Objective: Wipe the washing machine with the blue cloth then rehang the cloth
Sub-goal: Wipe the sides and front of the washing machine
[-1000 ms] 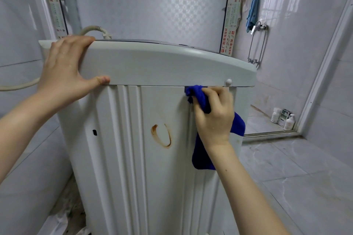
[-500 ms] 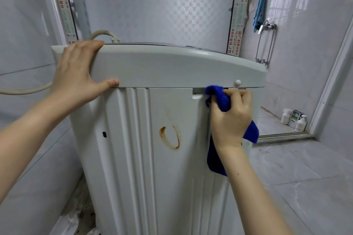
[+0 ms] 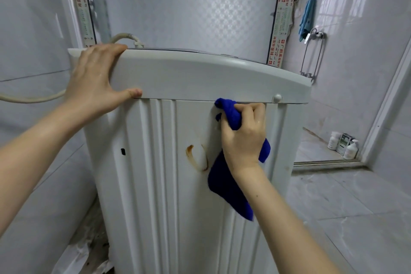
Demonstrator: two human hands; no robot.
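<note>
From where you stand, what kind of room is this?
Most likely a bathroom or laundry room: glossy tiled walls, a washing machine, a towel rack on the wall, and bottles on the floor.

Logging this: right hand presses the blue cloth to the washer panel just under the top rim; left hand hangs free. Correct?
Not quite. The head view shows the left hand resting open on the washing machine's top corner, not hanging free. The right hand does hold the blue cloth against the panel under the rim.
</note>
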